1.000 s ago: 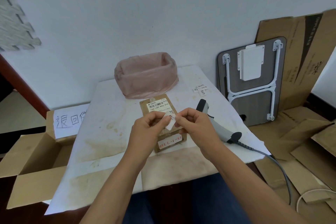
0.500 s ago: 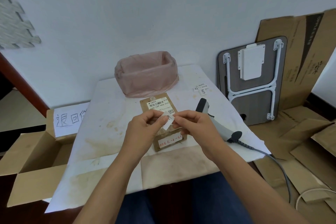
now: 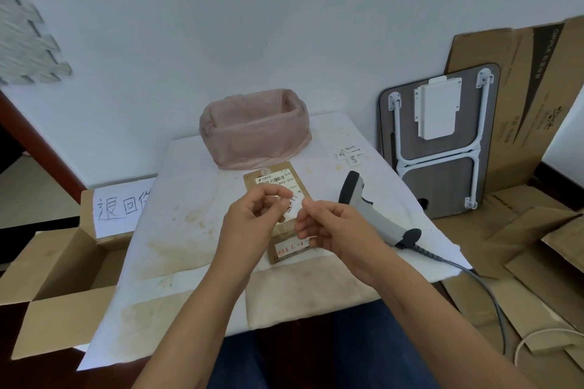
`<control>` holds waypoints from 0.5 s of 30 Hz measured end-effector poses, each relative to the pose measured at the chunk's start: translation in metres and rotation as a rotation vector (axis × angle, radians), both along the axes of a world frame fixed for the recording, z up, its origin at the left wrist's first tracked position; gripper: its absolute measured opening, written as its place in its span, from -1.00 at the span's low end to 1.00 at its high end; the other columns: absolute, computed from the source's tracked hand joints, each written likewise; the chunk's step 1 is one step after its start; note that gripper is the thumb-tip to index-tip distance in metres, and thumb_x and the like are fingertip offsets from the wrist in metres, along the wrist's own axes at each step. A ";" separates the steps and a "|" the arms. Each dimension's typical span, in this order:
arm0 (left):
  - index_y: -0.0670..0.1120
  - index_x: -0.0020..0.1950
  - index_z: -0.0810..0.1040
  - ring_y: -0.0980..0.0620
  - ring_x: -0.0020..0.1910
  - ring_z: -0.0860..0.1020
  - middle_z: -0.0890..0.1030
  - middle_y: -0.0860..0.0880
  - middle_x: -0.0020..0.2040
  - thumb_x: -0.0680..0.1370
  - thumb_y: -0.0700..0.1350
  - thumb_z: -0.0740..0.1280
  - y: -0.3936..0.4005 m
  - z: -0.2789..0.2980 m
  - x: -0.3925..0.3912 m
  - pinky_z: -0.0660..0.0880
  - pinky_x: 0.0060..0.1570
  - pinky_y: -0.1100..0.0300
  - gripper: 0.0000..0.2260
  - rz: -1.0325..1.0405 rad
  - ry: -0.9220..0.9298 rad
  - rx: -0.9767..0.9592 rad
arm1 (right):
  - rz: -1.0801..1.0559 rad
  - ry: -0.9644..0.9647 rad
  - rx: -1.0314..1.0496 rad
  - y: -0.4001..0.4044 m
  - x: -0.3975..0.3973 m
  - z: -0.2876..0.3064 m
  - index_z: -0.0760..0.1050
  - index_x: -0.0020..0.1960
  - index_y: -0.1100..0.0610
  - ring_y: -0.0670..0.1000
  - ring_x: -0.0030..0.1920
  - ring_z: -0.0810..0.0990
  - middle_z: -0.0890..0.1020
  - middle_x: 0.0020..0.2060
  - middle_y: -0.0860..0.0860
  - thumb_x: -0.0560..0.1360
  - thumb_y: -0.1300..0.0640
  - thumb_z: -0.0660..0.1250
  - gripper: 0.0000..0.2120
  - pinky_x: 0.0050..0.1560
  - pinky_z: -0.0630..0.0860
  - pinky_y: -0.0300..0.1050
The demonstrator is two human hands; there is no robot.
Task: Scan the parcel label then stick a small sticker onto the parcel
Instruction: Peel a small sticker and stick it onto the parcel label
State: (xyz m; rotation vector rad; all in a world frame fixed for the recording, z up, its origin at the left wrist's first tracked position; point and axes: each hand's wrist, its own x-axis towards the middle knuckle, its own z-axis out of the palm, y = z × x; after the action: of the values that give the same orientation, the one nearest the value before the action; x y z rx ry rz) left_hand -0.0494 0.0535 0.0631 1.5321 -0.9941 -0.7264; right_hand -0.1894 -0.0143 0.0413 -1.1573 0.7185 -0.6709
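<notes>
two hands over one parcel, a small white slip between them

one brown parcel (image 3: 277,196) lies flat on the white-covered table (image 3: 177,230), near its middle, with its printed barcode label (image 3: 274,180) at the far end and a second white label with red handwriting (image 3: 289,250) at the near end. both hands hover just above it.

the left hand (image 3: 249,224) is curled, thumb and forefinger drawn close together; motion blur hides whether anything is pinched between them. the right hand (image 3: 331,230) is also loosely curled, fingertips pointing toward the left hand. between the two hands sits one small white sticker piece (image 3: 292,211) with a reddish mark, touching or nearly touching the right fingertips; which hand actually grips it cannot be told.

one grey handheld scanner (image 3: 369,211) lies on the table just right of the right hand, its coiled cable (image 3: 480,281) running off the table edge to the floor. beyond it, near the far right corner of the table, lie about four small white stickers (image 3: 350,155) in a loose cluster.

one container lined with a pink plastic bag (image 3: 254,128) stands at the back of the table, just behind the parcel. one open cardboard box (image 3: 60,265) with a handwritten paper sign (image 3: 121,204) sits to the left of the table. one folded table (image 3: 442,139) leans against the wall on the right, among several flattened cardboard sheets (image 3: 534,98).
</notes>
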 end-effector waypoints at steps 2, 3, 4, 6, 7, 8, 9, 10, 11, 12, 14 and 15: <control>0.10 -0.09 0.69 0.12 -0.11 0.63 0.71 0.11 -0.12 0.54 -0.13 0.38 0.000 -0.002 -0.002 0.54 0.00 0.20 -0.86 0.014 -0.009 0.008 | 0.039 -0.006 -0.004 0.002 -0.001 0.001 0.64 -0.12 0.16 -0.03 -0.21 0.63 0.69 -0.21 0.09 0.54 0.07 0.34 -0.81 -0.20 0.53 -0.23; 0.10 -0.08 0.70 0.13 -0.07 0.64 0.72 0.13 -0.10 0.54 -0.13 0.39 0.000 -0.002 -0.003 0.55 0.04 0.17 -0.86 0.017 -0.015 0.015 | 0.037 -0.011 -0.006 0.002 -0.001 0.001 0.65 -0.11 0.16 -0.04 -0.20 0.64 0.70 -0.21 0.08 0.53 0.12 0.35 -0.86 -0.21 0.53 -0.24; 0.11 -0.08 0.71 0.15 -0.05 0.64 0.72 0.16 -0.09 0.54 -0.13 0.39 0.000 -0.003 -0.003 0.56 0.07 0.15 -0.85 0.021 -0.018 0.020 | 0.029 -0.016 -0.009 0.001 -0.001 0.001 0.65 -0.11 0.15 -0.04 -0.21 0.64 0.70 -0.22 0.07 0.52 0.16 0.36 -0.88 -0.22 0.52 -0.25; 0.11 -0.07 0.71 0.18 -0.03 0.65 0.72 0.18 -0.08 0.53 -0.13 0.40 0.000 -0.003 -0.004 0.56 0.10 0.13 -0.85 0.030 -0.016 0.021 | 0.016 -0.019 -0.017 0.000 -0.001 0.000 0.65 -0.13 0.15 -0.06 -0.24 0.62 0.69 -0.26 0.06 0.52 0.21 0.36 -0.90 -0.24 0.51 -0.26; 0.11 -0.05 0.71 0.19 -0.04 0.65 0.72 0.16 -0.08 0.53 -0.13 0.40 0.001 -0.001 -0.004 0.56 0.09 0.13 -0.85 0.030 -0.005 0.016 | 0.012 -0.020 -0.022 0.000 0.000 0.000 0.64 -0.15 0.16 -0.07 -0.27 0.60 0.68 -0.28 0.06 0.51 0.22 0.36 -0.90 -0.26 0.49 -0.27; 0.12 -0.02 0.70 0.20 -0.07 0.65 0.73 0.13 -0.08 0.53 -0.14 0.40 0.001 0.000 -0.004 0.55 0.06 0.16 -0.84 0.026 0.016 0.005 | 0.008 -0.025 -0.030 -0.001 0.000 0.000 0.62 -0.16 0.16 -0.07 -0.29 0.58 0.66 -0.30 0.05 0.51 0.22 0.36 -0.90 -0.27 0.48 -0.27; 0.14 0.03 0.67 0.19 -0.10 0.65 0.73 0.08 -0.09 0.53 -0.14 0.41 0.002 0.001 -0.004 0.53 0.00 0.21 -0.82 0.018 0.047 -0.008 | 0.005 -0.032 -0.041 -0.001 0.000 0.000 0.61 -0.18 0.17 -0.07 -0.31 0.55 0.64 -0.32 0.05 0.51 0.23 0.37 -0.90 -0.28 0.47 -0.27; 0.15 0.08 0.64 0.19 -0.13 0.65 0.73 0.04 -0.10 0.52 -0.14 0.42 0.003 0.003 -0.004 0.50 -0.04 0.27 -0.79 0.007 0.083 -0.019 | 0.002 -0.040 -0.057 -0.001 0.001 -0.001 0.59 -0.19 0.17 -0.08 -0.33 0.53 0.62 -0.34 0.04 0.51 0.23 0.37 -0.89 -0.29 0.46 -0.27; 0.14 0.13 0.60 0.18 -0.14 0.64 0.73 0.01 -0.11 0.52 -0.14 0.42 0.003 0.004 -0.004 0.49 -0.09 0.33 -0.76 -0.001 0.116 -0.025 | -0.001 -0.047 -0.075 -0.001 0.001 -0.001 0.58 -0.21 0.16 -0.08 -0.34 0.51 0.60 -0.36 0.02 0.51 0.24 0.37 -0.88 -0.29 0.46 -0.27; 0.12 0.15 0.59 0.19 -0.15 0.64 0.73 0.00 -0.11 0.52 -0.14 0.43 0.003 0.004 -0.003 0.49 -0.14 0.39 -0.75 -0.004 0.139 -0.028 | -0.007 -0.052 -0.094 -0.001 0.001 -0.001 0.58 -0.22 0.15 -0.09 -0.35 0.50 0.59 -0.38 0.01 0.51 0.24 0.37 -0.86 -0.30 0.46 -0.28; 0.07 0.12 0.62 0.21 -0.19 0.62 0.72 0.02 -0.12 0.51 -0.14 0.43 0.002 0.004 -0.002 0.47 -0.23 0.47 -0.79 0.002 0.159 -0.022 | -0.022 -0.054 -0.124 -0.001 0.001 0.000 0.58 -0.24 0.13 -0.11 -0.36 0.49 0.57 -0.40 -0.02 0.51 0.23 0.37 -0.84 -0.29 0.45 -0.28; 0.04 0.10 0.64 0.22 -0.21 0.62 0.72 0.03 -0.13 0.51 -0.15 0.43 0.002 0.004 -0.002 0.47 -0.25 0.48 -0.81 0.007 0.167 -0.019 | -0.029 -0.054 -0.134 -0.001 0.001 0.001 0.57 -0.24 0.12 -0.11 -0.37 0.48 0.56 -0.40 -0.03 0.52 0.22 0.37 -0.84 -0.28 0.45 -0.28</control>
State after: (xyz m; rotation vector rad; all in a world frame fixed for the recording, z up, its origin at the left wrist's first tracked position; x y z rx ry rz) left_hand -0.0516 0.0557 0.0675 1.4325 -0.8682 -0.8237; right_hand -0.1885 -0.0155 0.0423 -1.2482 0.6537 -0.7813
